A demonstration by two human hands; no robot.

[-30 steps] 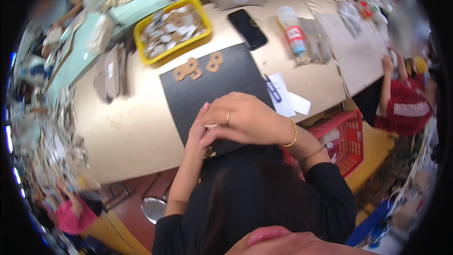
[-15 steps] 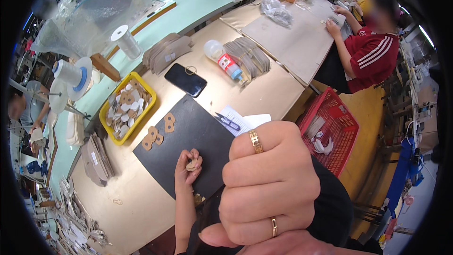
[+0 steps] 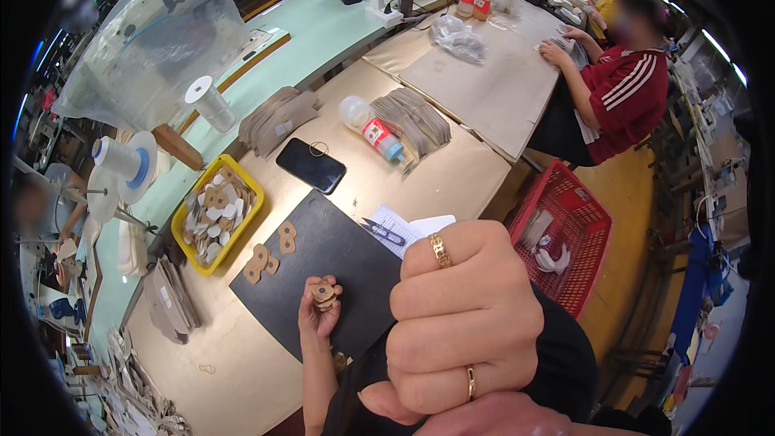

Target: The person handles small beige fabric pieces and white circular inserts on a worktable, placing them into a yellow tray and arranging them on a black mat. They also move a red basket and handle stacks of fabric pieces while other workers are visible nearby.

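Observation:
My left hand (image 3: 319, 307) is raised over the black mat (image 3: 323, 262) and pinches a small stack of tan cardboard cut-outs (image 3: 324, 294) between its fingers. My right hand (image 3: 464, 323) is a closed fist very close to the camera, with two gold rings on it, and holds nothing that I can see. A few more tan cut-outs (image 3: 270, 252) lie on the mat's far left part. A yellow tray (image 3: 184, 236) to the left is full of tan and white cut-outs.
A black phone (image 3: 311, 165), a white bottle with a red label (image 3: 371, 127), stacks of brown pieces (image 3: 416, 117) and small snips on paper (image 3: 386, 232) lie on the bench. A red basket (image 3: 557, 242) stands at right. Another person in a red top (image 3: 626, 89) works beyond.
One second ago both hands were together over the mat. Since then the view has swung, my right fist has come up close to the camera and my left hand holds the cut-outs alone.

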